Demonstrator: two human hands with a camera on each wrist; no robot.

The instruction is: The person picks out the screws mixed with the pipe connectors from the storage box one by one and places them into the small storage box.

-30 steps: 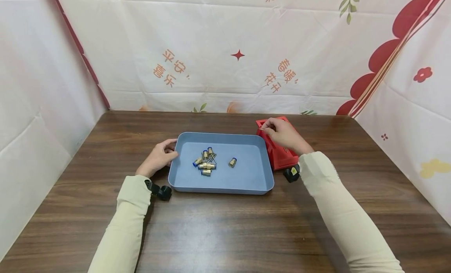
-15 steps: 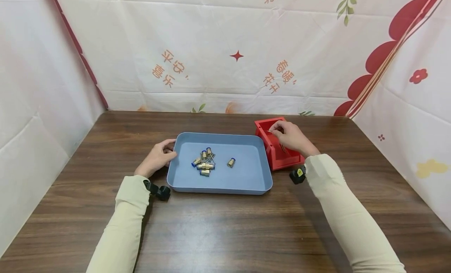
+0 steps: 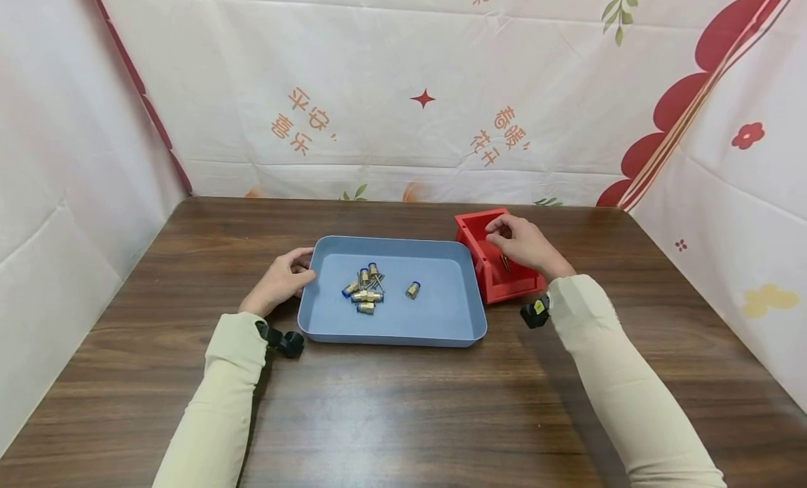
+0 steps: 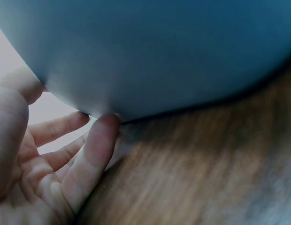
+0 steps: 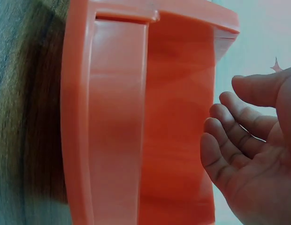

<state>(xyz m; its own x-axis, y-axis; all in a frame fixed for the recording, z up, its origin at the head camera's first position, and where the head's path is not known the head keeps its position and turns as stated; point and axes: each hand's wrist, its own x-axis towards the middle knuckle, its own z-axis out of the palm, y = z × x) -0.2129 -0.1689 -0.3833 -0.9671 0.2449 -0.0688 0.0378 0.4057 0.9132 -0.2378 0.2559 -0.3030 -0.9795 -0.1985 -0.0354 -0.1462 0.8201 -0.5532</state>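
Note:
My left hand (image 3: 277, 281) holds the left side of the blue tray (image 3: 441, 327), its thumb at the rim. In the left wrist view, fingertips (image 4: 103, 126) touch the tray's outer wall. Brass push-in fittings (image 3: 367, 297) with blue collars lie bunched in the tray, mixed with several thin screws (image 3: 379, 281). One fitting (image 3: 412, 290) lies apart to their right. My right hand (image 3: 523, 243) is over the red bin (image 3: 507, 292), fingers loosely bent. The right wrist view shows nothing between its thumb and fingers. Thin screws (image 3: 505, 262) lie inside the bin.
The red bin stands against the tray's right side on the brown wooden table (image 3: 391, 411). A patterned white cloth (image 3: 378, 68) hangs behind the table and along both sides. Both wrists wear black cameras.
My right hand has moved right and slightly back over the bin. The thin screw pinched in its fingers earlier is let go. My left hand stays at the tray.

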